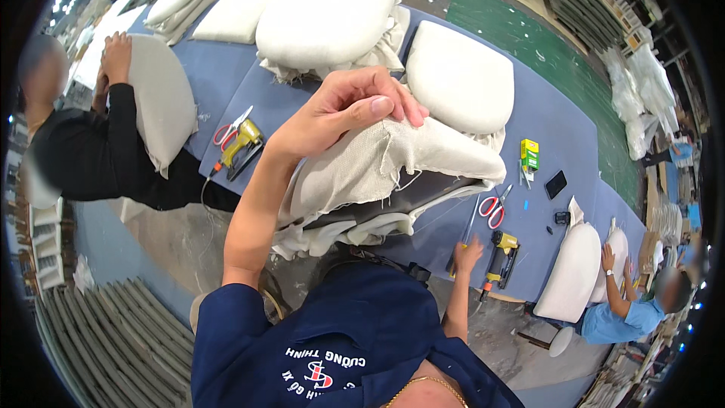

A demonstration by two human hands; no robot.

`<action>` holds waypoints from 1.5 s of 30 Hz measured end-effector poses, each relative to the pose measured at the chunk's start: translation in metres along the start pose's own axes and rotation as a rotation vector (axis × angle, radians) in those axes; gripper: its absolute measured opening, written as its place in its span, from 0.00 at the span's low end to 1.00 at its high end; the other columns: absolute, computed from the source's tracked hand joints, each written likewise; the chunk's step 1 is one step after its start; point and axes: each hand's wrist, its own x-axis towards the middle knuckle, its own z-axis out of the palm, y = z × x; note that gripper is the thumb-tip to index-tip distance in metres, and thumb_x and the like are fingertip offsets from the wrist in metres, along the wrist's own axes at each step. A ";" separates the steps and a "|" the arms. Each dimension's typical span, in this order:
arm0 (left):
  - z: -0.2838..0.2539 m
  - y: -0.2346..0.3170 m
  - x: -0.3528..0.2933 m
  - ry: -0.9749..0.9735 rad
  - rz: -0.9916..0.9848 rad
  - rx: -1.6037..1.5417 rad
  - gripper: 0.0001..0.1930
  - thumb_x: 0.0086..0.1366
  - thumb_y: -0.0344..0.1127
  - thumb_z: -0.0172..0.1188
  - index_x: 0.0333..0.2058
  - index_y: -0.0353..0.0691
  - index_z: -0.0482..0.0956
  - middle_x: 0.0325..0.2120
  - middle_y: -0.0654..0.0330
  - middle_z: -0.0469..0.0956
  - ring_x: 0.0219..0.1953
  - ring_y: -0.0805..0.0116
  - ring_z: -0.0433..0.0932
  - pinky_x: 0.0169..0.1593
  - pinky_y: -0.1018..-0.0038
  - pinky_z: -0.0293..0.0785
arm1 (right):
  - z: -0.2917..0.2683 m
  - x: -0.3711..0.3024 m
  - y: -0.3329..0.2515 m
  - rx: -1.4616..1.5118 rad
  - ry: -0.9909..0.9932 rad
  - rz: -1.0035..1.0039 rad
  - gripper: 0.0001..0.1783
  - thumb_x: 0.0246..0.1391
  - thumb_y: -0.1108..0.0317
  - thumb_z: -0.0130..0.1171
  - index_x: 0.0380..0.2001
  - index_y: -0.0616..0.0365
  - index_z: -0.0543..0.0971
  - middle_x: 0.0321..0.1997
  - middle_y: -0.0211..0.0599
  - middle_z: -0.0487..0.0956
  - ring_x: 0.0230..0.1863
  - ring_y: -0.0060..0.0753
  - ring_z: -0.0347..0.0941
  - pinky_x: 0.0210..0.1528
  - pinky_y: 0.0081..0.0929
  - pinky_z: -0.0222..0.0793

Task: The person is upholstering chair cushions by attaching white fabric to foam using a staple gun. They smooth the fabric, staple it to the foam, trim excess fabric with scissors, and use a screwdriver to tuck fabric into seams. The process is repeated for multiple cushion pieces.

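On the edge of the blue worktop (pixel 563 125), a tilted cushion (pixel 347 174) is held by the left hand (pixel 353 102), fingers curled together; a thin tool (pixel 471 221) is gripped by the right hand (pixel 469 255). Beyond, green flooring (pixel 521 41) is seen.

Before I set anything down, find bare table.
Blue tabletop is bare between the yellow-black nail gun and rounded cream cushion at right, and beyond the yellow-green box; crowded around red-handled scissors near the right hand.

Bright, even indoor light, lamps (pixel 65 1) glaring upper left, strong fisheye bending, vignette
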 end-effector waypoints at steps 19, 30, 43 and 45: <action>0.040 0.004 0.024 0.175 -0.116 0.252 0.16 0.81 0.40 0.45 0.41 0.33 0.76 0.37 0.56 0.83 0.44 0.71 0.81 0.52 0.73 0.75 | -0.289 0.113 -0.368 0.533 0.189 -1.394 0.39 0.24 0.74 0.69 0.51 0.59 0.83 0.43 0.38 0.76 0.41 0.42 0.76 0.44 0.40 0.77; 0.002 -0.027 0.064 0.155 -0.150 0.233 0.16 0.81 0.40 0.45 0.40 0.33 0.75 0.37 0.59 0.81 0.44 0.74 0.79 0.53 0.74 0.73 | -0.246 0.172 -0.384 0.688 0.366 -1.293 0.11 0.50 0.73 0.69 0.37 0.65 0.81 0.34 0.42 0.80 0.33 0.42 0.79 0.31 0.30 0.73; -0.072 -0.062 0.074 0.133 -0.357 0.336 0.26 0.82 0.49 0.37 0.50 0.31 0.76 0.46 0.56 0.78 0.51 0.68 0.74 0.62 0.71 0.65 | -0.193 0.222 -0.437 1.111 -0.334 -0.842 0.19 0.65 0.67 0.60 0.21 0.64 0.71 0.19 0.34 0.66 0.23 0.33 0.61 0.27 0.29 0.56; -0.083 -0.064 0.073 0.133 -0.389 0.304 0.27 0.82 0.49 0.35 0.52 0.30 0.75 0.48 0.54 0.79 0.53 0.67 0.74 0.64 0.71 0.64 | -0.182 0.227 -0.444 1.170 -0.377 -0.794 0.20 0.67 0.68 0.58 0.20 0.64 0.71 0.18 0.33 0.65 0.23 0.29 0.60 0.27 0.28 0.55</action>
